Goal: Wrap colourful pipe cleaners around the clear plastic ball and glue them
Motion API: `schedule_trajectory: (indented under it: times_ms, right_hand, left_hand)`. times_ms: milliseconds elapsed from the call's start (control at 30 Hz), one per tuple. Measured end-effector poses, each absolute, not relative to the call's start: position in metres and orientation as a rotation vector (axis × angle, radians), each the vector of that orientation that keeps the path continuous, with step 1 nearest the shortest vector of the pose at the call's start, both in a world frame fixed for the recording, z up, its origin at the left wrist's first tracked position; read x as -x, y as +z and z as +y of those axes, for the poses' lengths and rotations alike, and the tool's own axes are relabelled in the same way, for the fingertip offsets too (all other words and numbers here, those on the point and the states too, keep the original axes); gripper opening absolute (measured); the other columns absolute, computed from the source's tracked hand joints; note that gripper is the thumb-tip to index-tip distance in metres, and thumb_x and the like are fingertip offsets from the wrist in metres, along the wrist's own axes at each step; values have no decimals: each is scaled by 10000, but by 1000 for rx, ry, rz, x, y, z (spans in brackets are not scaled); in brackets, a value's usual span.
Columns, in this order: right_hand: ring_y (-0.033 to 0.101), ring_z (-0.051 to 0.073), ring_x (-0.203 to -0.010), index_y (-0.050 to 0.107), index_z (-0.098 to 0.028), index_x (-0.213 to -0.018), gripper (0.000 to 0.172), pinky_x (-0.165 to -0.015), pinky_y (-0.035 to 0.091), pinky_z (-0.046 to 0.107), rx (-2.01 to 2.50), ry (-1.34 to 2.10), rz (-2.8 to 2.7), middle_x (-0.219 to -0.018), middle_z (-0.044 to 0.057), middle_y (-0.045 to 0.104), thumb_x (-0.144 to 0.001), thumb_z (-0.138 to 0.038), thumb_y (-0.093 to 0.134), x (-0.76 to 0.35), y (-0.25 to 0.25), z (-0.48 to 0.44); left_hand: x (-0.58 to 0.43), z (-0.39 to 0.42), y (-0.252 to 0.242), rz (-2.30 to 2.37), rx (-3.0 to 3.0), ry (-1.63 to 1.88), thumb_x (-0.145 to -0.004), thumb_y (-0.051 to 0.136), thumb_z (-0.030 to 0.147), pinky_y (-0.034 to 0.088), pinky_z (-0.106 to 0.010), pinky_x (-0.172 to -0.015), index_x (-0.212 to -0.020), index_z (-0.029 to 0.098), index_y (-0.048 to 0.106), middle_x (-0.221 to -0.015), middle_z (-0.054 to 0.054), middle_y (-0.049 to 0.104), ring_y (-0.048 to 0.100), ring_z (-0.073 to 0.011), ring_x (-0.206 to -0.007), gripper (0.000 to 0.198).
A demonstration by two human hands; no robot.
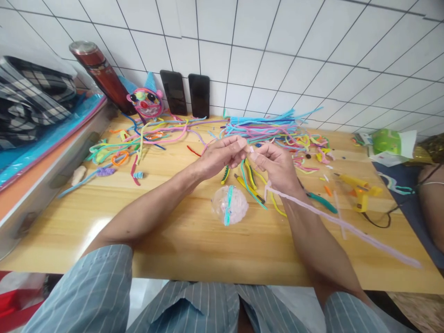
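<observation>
The left hand point(222, 157) is pinched on the tip of a pale lilac pipe cleaner point(347, 227); at its 3 o'clock the right hand point(275, 166) is clamped on the same thin, fuzzy stem, which trails straight towards 4 o'clock above the wooden table point(173, 240)

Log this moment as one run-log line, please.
left hand: pinching end of pink pipe cleaner | right hand: gripping it | clear ball: on table below hands

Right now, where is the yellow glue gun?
In the head view, the yellow glue gun lies on the right side of the wooden table, beyond the teal-handled pliers and right of the right hand, which holds a pink pipe cleaner.
</observation>
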State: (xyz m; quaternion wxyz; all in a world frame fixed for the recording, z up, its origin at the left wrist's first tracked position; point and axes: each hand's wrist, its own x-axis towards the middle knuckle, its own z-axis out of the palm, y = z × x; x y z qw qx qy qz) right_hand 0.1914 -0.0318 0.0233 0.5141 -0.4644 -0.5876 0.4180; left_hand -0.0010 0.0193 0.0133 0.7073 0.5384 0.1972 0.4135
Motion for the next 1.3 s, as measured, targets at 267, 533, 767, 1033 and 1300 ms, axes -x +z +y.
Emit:
schedule_trajectory:
  times_ms: [267, 533, 767, 1033, 1300]
  right_hand:
    - [381, 106, -578, 705, -247, -750, 352, -582, 341, 302, 1201, 1053, -1404, -612, -65, 511, -831, -534, 892, -189, 14, -29]
    - [384, 103, -491, 758, -249, -798, 455, -508, 291, 289, 1224, 1065, -1286, -521, -71, 499, -827, -678, 906, -174, -5, -30]
    - [421, 115, -523, 827, -222, -907, 448, -525, 313, 294, 1323, 1028, -1487, -565, -56, 503, -918, -666, 780, -174, 14, -39]
    - [455, 133, -569, 853, -209, -953, 426, -580, 347, 311, 1339, 1057, -1786, -610, -45, 523, -997, -598, 686, -175, 25, -48]
    - [513, 130, -575, 888, -219, -987, 410, -603, 353, 301, 1285, 1009, -1974, -611, -45, 569, -1059, -541, 644, -183, 35, -50]
  left_hand:
    - [-3, 22, -4, 507, -1189, 1004, -812, 919, 359, 294, -205, -497, -812, 178, 718, -601, 73, 562, 443, -48, -507, 271]
    - [-9, 21, -5, 532, -1002, 1160, -742, 915, 340, 267, -215, -489, -792, 192, 654, -620, 72, 632, 407, -34, -479, 305]
    - [-5, 21, 12, 558, -949, 1201, -794, 870, 254, 238, -197, -462, -765, 194, 619, -523, 107, 520, 396, -33, -434, 260]
    - [10, 30, 31, 720, -905, 1271, -905, 751, 133, 251, -184, -466, -715, 194, 543, -582, 98, 520, 355, -22, -444, 288]
    - [36, 64, 29, 868, -865, 1386, -890, 847, 223, 272, -207, -456, -719, 218, 523, -596, 99, 499, 365, -31, -461, 366]
